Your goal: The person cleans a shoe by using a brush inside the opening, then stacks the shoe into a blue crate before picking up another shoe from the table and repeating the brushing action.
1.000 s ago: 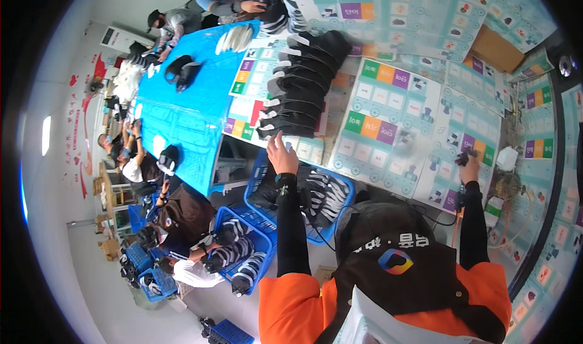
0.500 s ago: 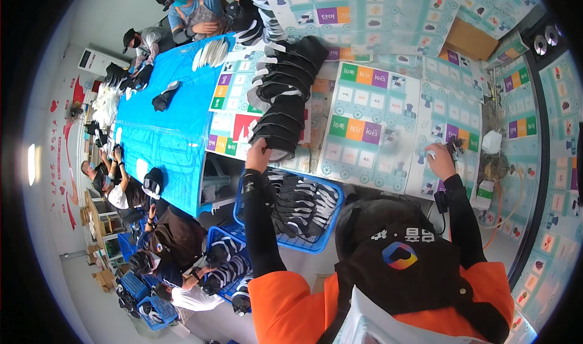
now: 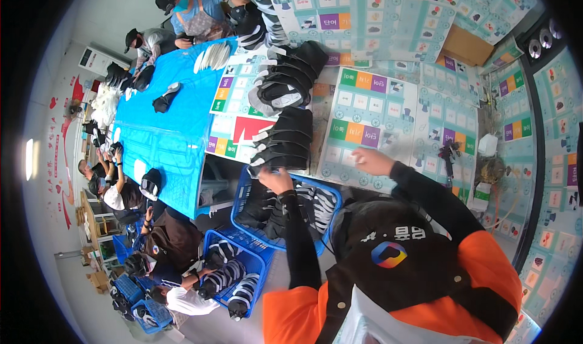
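A row of nested black caps with pale linings [image 3: 284, 138] lies along the table's left part. At its near end my left hand [image 3: 277, 180] has its fingers closed against the edge of the last cap, above a blue basket [image 3: 285, 245]. My right hand [image 3: 373, 161] hovers over a printed sheet [image 3: 347, 155] on the tabletop. Its fingers point left and stand partly apart, with nothing visible in them. To its right lies a small dark tool [image 3: 448, 155], perhaps a spray gun.
More black and white caps fill the basket below and another blue basket [image 3: 262, 265] to the left. Across the blue-covered table [image 3: 170, 128], several people handle caps. A pile of white pieces [image 3: 211, 56] and a lone cap [image 3: 166, 98] lie there. An upright printed board [image 3: 401, 25] stands behind.
My right hand has come left from beside the dark tool to over the sheet. My left hand has shifted slightly right and nearer. The nearest caps have moved a little rightward.
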`<state>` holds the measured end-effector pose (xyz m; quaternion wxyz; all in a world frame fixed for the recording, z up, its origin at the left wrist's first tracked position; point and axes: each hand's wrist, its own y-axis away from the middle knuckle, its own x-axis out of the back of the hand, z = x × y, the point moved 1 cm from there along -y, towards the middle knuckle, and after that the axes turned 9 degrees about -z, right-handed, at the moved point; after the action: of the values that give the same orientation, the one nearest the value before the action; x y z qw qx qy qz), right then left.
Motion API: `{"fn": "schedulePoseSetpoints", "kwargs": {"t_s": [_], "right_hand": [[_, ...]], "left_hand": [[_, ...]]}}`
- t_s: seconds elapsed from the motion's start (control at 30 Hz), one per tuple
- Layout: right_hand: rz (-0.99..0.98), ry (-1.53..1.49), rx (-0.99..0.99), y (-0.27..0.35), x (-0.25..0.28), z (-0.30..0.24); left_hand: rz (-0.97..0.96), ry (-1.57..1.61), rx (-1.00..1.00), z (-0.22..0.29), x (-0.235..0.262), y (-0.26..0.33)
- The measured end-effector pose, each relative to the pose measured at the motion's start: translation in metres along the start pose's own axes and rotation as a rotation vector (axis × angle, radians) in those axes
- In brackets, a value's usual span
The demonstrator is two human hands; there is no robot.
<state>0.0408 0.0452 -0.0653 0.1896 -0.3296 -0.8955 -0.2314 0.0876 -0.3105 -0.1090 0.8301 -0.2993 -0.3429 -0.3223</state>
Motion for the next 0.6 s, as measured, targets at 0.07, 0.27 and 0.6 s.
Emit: {"fn": "schedulePoseSetpoints", "kwargs": {"t_s": [0.07,0.27,0.6], "right_hand": [[-0.080,0.006,-0.001,-0.049,-0.028,-0.040],[0.244,0.261,0.095,-0.138,-0.075,-0.086],[0.277,0.523,0.070,-0.181,-0.098,-0.101]], "left_hand": [[-0.201,0.985,0.731,-0.068,-0.007,0.020],[-0.480,2.073,0.641,-0.090,-0.055,0.020],[-0.399,1.685,0.847,-0.046,-0.026,-0.006]]}}
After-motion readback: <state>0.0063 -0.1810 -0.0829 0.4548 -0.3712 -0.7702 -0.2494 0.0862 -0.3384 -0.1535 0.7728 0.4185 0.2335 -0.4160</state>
